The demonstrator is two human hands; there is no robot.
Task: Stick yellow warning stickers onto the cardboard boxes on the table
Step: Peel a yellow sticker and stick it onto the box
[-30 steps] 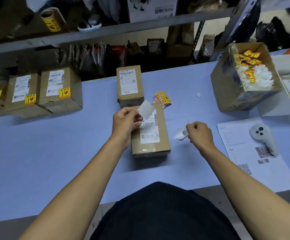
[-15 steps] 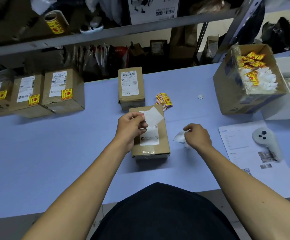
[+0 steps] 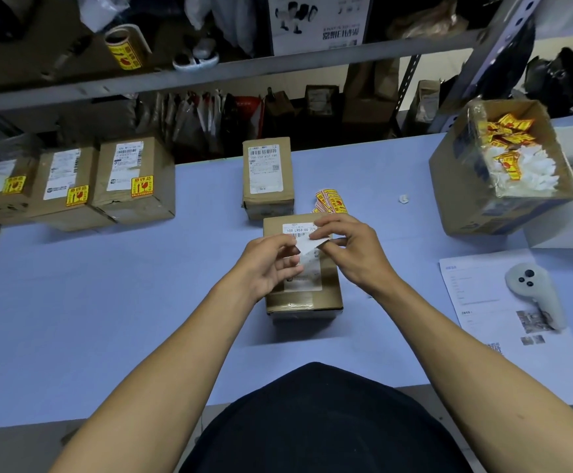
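This is a parcel packing or dispatch room, the back area of a small shipping business: a pale blue worktop (image 3: 107, 302) carries sealed cardboard boxes (image 3: 134, 179) with printed barcode shipping labels, three of them at the left already bearing yellow warning stickers (image 3: 142, 186). A loose pile of the same stickers (image 3: 332, 201) lies near the middle, an open carton (image 3: 503, 165) at the right holds peeled backings and sticker scraps, and a printed sheet (image 3: 503, 319) lies by the front edge. Behind runs grey metal shelving (image 3: 209, 75) crowded with a sticker roll (image 3: 125, 49), bags and more packages
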